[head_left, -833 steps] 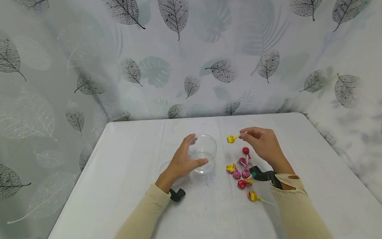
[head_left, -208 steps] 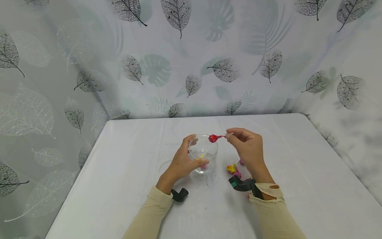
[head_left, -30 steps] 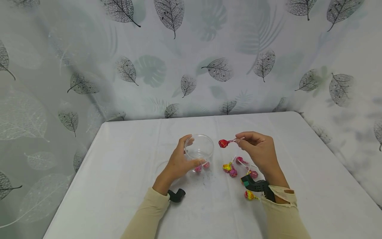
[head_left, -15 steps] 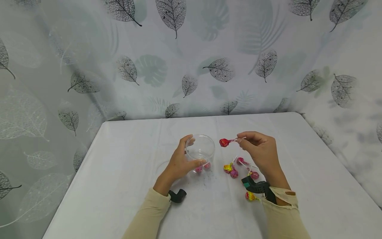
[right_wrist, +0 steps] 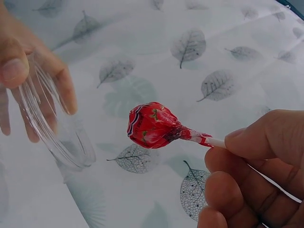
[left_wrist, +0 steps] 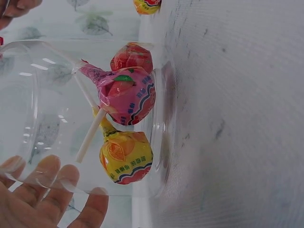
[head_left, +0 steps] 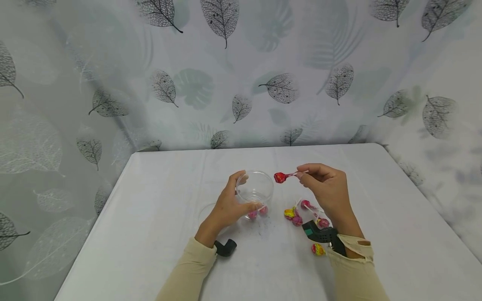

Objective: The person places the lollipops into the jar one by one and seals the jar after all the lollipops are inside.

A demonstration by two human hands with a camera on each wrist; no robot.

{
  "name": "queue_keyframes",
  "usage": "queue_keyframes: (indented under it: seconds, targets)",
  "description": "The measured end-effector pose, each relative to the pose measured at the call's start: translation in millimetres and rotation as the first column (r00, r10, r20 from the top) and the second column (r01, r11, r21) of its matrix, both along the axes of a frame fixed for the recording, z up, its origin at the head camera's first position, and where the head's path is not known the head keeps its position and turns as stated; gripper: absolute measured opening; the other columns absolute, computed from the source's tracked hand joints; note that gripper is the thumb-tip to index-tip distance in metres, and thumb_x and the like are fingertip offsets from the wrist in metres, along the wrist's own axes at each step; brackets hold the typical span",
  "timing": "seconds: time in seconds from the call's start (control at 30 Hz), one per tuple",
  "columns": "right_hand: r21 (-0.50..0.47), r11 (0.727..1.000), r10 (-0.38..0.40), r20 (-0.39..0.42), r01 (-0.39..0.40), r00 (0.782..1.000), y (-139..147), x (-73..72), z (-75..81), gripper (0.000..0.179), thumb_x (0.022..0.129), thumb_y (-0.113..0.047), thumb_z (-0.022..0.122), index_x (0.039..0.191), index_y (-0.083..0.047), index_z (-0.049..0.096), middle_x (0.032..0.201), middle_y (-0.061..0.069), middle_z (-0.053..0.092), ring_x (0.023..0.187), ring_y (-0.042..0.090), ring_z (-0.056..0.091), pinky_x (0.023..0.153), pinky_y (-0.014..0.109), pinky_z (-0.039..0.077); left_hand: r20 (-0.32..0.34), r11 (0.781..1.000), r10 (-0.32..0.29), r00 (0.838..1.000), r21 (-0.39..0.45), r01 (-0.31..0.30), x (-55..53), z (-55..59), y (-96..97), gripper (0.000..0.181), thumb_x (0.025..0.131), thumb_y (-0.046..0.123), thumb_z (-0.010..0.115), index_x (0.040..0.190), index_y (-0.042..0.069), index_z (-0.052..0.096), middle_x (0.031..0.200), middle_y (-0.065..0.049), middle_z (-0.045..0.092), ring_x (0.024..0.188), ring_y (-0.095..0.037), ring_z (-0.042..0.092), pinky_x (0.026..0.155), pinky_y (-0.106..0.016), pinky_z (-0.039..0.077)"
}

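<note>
Red lollipop [head_left: 280, 177] now nearer cup [head_left: 266, 191], roughly level, candy end leftward

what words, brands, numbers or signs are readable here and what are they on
No text can be read with certainty.
Yellow-wrapped lollipop in the clear plastic cup: small dark characters, too blurred to read.
Pink-wrapped lollipop in the cup: small blue characters, too blurred to read.
Red-wrapped lollipop in the right hand: no legible text.
Lollipops on the table: too small to tell.
</note>
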State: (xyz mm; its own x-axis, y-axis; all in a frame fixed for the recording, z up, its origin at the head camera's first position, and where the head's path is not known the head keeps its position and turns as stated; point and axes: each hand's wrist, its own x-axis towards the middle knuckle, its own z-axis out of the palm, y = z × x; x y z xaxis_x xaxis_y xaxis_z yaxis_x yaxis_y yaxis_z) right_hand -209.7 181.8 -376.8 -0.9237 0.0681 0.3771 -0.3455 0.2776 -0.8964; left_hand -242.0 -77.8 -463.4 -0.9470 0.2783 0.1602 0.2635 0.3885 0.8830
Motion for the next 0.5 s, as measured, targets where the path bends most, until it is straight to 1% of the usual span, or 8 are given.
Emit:
queue_keyframes:
  seconds: [0.13, 0.17, 0.27, 0.4, 0.5]
  targets:
    - [-0.002, 1.0, 0.01, -0.013, -0.01, 1.0, -0.9, -0.5, -0.7, 0.014, 0.091, -0.016, 0.07, 0.101, -0.007, 0.073, 0.091, 0.006, 0.071, 0.079, 0.02, 0.063, 0.07, 0.024, 0.054, 0.0, 1.0, -0.005, 1.0, 0.009, 0.005, 0.1, 0.5, 0.5, 0.1, 0.067, 0.06, 0.082, 0.146, 0.04, 0.024, 0.145, 0.011, 0.044, 0.134, -0.016, 0.041, 0.104, -0.05, 0.04]
    - [0.001, 1.0, 0.01, -0.013, -0.01, 1.0, -1.2, -0.4, -0.5, 0.014, 0.091, -0.016, 0.069, 0.101, -0.008, 0.073, 0.091, 0.006, 0.071, 0.079, 0.02, 0.063, 0.07, 0.024, 0.054, -0.002, 1.0, -0.007, 1.0, 0.012, 0.007, -0.1, 0.4, 0.6, 0.1, 0.067, 0.06, 0.081, 0.147, 0.038, 0.024, 0.146, 0.009, 0.044, 0.134, -0.016, 0.041, 0.104, -0.05, 0.04]
    - [0.009, 1.0, 0.01, -0.008, -0.009, 1.0, -2.2, 0.1, -0.4, 0.014, 0.091, -0.018, 0.069, 0.101, -0.009, 0.073, 0.092, 0.006, 0.071, 0.079, 0.02, 0.063, 0.071, 0.024, 0.054, -0.002, 1.0, -0.007, 1.0, 0.008, 0.007, -0.8, -0.1, 0.6, 0.103, 0.065, 0.063, 0.08, 0.147, 0.035, 0.025, 0.146, 0.009, 0.044, 0.134, -0.016, 0.04, 0.104, -0.05, 0.039]
    - [0.017, 1.0, 0.006, -0.001, -0.006, 1.0, -3.6, 0.8, -0.4, 0.016, 0.091, -0.022, 0.069, 0.101, -0.009, 0.073, 0.092, 0.006, 0.071, 0.08, 0.021, 0.064, 0.071, 0.025, 0.055, 0.008, 1.0, 0.001, 1.0, 0.001, -0.001, -0.9, -1.0, 0.3, 0.101, 0.064, 0.065, 0.08, 0.146, 0.039, 0.025, 0.144, 0.015, 0.043, 0.133, -0.014, 0.041, 0.104, -0.05, 0.04]
    - [0.018, 1.0, 0.007, -0.01, -0.007, 1.0, -4.3, 0.8, -0.2, 0.016, 0.091, -0.022, 0.069, 0.101, -0.009, 0.073, 0.091, 0.006, 0.071, 0.079, 0.021, 0.064, 0.071, 0.025, 0.055, 0.008, 1.0, -0.002, 1.0, 0.011, 0.002, -0.7, -1.5, 0.1, 0.098, 0.066, 0.062, 0.081, 0.144, 0.044, 0.024, 0.144, 0.015, 0.043, 0.133, -0.018, 0.041, 0.103, -0.051, 0.04]
